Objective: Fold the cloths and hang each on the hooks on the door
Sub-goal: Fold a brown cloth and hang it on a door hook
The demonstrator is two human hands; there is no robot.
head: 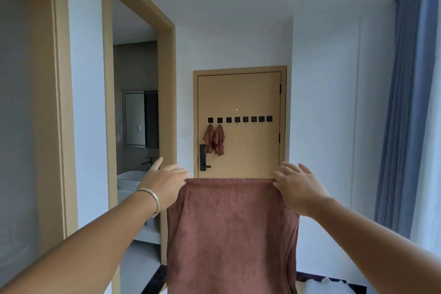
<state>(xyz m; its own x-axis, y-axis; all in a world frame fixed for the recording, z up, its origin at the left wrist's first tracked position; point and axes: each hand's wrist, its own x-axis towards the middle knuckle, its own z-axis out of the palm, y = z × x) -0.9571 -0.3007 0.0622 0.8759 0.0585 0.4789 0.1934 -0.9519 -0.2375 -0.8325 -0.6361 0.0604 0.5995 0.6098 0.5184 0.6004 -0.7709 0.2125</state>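
A brown cloth hangs spread out in front of me. My left hand pinches its top left corner and my right hand pinches its top right corner, with the other fingers of both stretched out. Straight ahead stands a tan door with a row of several black hooks across it. Two folded brown cloths hang from the two leftmost hooks. The other hooks are bare.
A black handle and lock sit at the door's left edge. An open doorway on the left shows a bathroom with a white basin and a mirror. Blue curtains hang on the right. Something white lies at the bottom right.
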